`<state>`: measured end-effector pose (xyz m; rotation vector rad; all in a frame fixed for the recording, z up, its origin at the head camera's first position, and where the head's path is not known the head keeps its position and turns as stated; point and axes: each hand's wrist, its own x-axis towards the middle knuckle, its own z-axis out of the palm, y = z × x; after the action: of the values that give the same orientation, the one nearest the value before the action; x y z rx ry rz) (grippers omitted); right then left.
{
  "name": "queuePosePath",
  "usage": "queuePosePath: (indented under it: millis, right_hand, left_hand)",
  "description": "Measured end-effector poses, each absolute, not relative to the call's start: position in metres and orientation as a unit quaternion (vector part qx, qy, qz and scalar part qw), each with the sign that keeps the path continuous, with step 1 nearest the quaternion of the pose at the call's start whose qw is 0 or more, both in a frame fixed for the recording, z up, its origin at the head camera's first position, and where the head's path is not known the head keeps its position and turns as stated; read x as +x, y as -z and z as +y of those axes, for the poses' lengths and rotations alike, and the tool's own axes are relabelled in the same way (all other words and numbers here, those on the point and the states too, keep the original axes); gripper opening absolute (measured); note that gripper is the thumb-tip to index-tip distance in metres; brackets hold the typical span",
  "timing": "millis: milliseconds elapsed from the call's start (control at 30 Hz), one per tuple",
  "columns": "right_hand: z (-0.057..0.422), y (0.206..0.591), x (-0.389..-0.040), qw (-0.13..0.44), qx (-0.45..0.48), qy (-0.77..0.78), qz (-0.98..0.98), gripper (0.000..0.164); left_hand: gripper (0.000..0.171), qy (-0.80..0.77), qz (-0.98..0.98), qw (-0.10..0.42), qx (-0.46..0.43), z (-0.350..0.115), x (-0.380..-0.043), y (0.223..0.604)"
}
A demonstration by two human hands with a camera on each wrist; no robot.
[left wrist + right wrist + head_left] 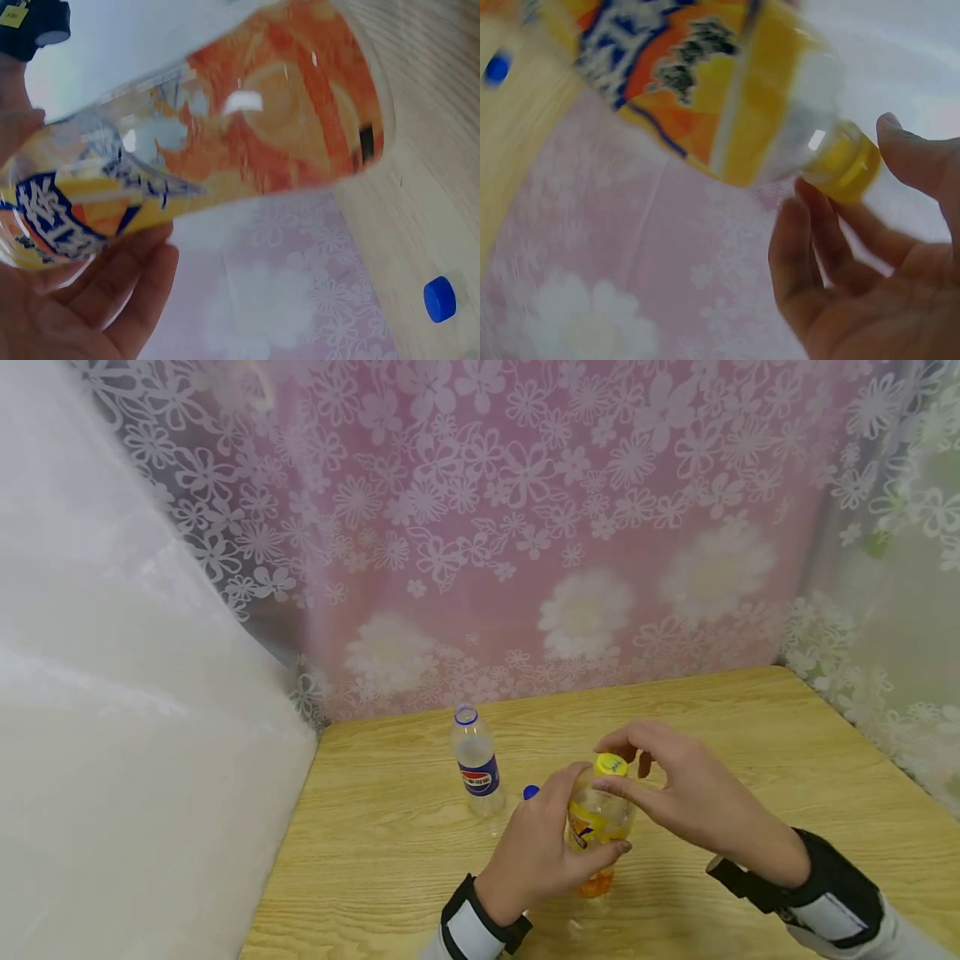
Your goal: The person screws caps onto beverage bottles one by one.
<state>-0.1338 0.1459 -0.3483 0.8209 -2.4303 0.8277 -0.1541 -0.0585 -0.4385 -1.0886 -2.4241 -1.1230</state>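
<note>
My left hand (536,843) grips a clear plastic soda bottle (596,818) round its middle. The bottle has a yellow and orange label (682,82) and, in the left wrist view, an orange-patterned lower part (277,105). A yellow screw cap (611,765) sits on its neck. My right hand (690,789) is at that cap, its thumb (911,154) on one side and curled fingers (832,240) on the other. A blue bottle cap (439,299) lies on the table near my left hand.
An uncapped Pepsi bottle (477,768) with a blue label stands on the wooden table (390,860), left of my hands. Behind the table hangs a pink flowered curtain (480,527); a white sheet (135,735) slopes along the left side.
</note>
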Motion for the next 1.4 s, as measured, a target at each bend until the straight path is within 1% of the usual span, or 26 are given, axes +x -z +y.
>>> queuePosePath:
  millis: [133, 200, 267, 367, 500, 567, 633, 733, 867, 933, 967, 1033, 1200, 1267, 1400]
  right_hand:
    - [0.16, 0.337, -0.139, 0.157, 0.401, -0.331, -0.84, 0.047]
    - [0.163, 0.335, -0.142, 0.148, 0.441, -0.329, -0.822, 0.051]
    - [0.164, 0.335, -0.144, 0.154, 0.46, -0.322, -0.813, 0.055]
    - [0.162, 0.338, -0.145, 0.179, 0.473, -0.305, -0.807, 0.056]
    - [0.161, 0.342, -0.144, 0.201, 0.462, -0.289, -0.814, 0.047]
    - [0.16, 0.343, -0.142, 0.208, 0.444, -0.286, -0.823, 0.042]
    - [0.159, 0.346, -0.139, 0.219, 0.415, -0.282, -0.837, 0.039]
    - [0.151, 0.352, -0.133, 0.251, 0.353, -0.266, -0.861, 0.035]
    - [0.137, 0.359, -0.126, 0.293, 0.26, -0.249, -0.886, 0.026]
    - [0.133, 0.361, -0.125, 0.298, 0.234, -0.242, -0.893, 0.023]
    - [0.133, 0.361, -0.126, 0.297, 0.229, -0.242, -0.895, 0.024]
    - [0.136, 0.358, -0.128, 0.277, 0.235, -0.255, -0.896, 0.026]
    - [0.156, 0.343, -0.134, 0.185, 0.321, -0.328, -0.869, 0.043]
    - [0.163, 0.339, -0.135, 0.162, 0.361, -0.343, -0.852, 0.049]
    - [0.168, 0.335, -0.137, 0.139, 0.402, -0.34, -0.839, 0.051]
  left_hand:
    - [0.085, 0.405, -0.813, 0.085, -0.409, -0.064, -0.157, 0.436]
    - [0.085, 0.412, -0.806, 0.073, -0.42, -0.066, -0.158, 0.435]
    - [0.084, 0.417, -0.801, 0.067, -0.425, -0.066, -0.158, 0.434]
    - [0.086, 0.425, -0.796, 0.06, -0.426, -0.064, -0.157, 0.435]
    - [0.087, 0.442, -0.795, 0.052, -0.413, -0.06, -0.155, 0.437]
    - [0.086, 0.441, -0.801, 0.063, -0.4, -0.059, -0.153, 0.438]
    - [0.084, 0.428, -0.812, 0.087, -0.387, -0.057, -0.152, 0.439]
    - [0.083, 0.385, -0.836, 0.144, -0.363, -0.054, -0.149, 0.44]
    - [0.083, 0.325, -0.859, 0.225, -0.325, -0.048, -0.145, 0.444]
    - [0.083, 0.31, -0.864, 0.245, -0.313, -0.046, -0.144, 0.445]
    - [0.082, 0.314, -0.863, 0.244, -0.313, -0.046, -0.145, 0.446]
    - [0.079, 0.348, -0.85, 0.213, -0.332, -0.048, -0.149, 0.444]
    - [0.079, 0.471, -0.785, 0.074, -0.395, -0.059, -0.159, 0.436]
    - [0.08, 0.486, -0.77, 0.047, -0.41, -0.062, -0.161, 0.434]
    - [0.081, 0.48, -0.766, 0.026, -0.427, -0.066, -0.162, 0.431]
